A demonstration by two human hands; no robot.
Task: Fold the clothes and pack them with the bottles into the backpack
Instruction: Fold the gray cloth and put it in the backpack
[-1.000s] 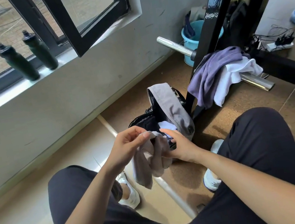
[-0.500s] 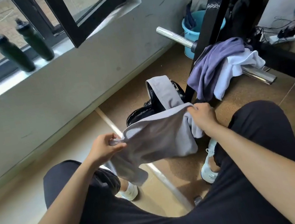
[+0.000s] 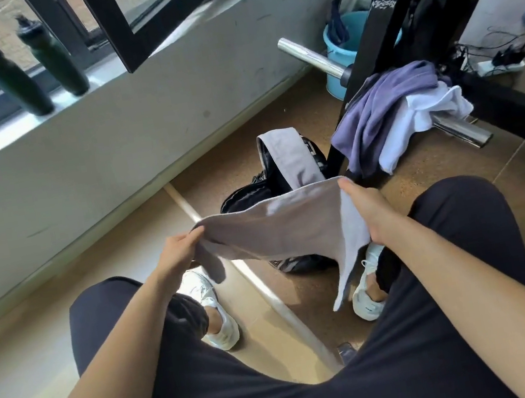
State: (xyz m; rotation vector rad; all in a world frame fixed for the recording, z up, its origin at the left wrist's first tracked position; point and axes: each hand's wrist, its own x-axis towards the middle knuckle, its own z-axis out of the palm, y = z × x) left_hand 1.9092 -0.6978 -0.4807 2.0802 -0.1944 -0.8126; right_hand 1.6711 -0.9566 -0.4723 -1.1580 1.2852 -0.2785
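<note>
I hold a light grey garment [image 3: 288, 225] stretched out flat between both hands above my knees. My left hand [image 3: 178, 253] pinches its left corner and my right hand [image 3: 365, 207] grips its right edge. Behind the cloth, on the floor, stands the black backpack [image 3: 266, 187] with a grey flap [image 3: 288, 156], its opening mostly hidden by the garment. A purple garment [image 3: 377, 106] and a white garment [image 3: 421, 116] hang over a chrome bar at the right. Two dark green bottles [image 3: 9, 76] [image 3: 53, 55] stand on the window sill at the upper left.
A black metal frame [image 3: 375, 30] with a chrome bar [image 3: 313, 56] rises right of the backpack. A blue bucket [image 3: 339, 55] sits by the wall behind it. A power strip with cables [image 3: 499, 63] lies at the far right. An open window sash [image 3: 153, 12] juts inward.
My hands have drawn apart, spreading the bunched grey garment out wide and flat in front of the backpack. The camera view has shifted slightly.
</note>
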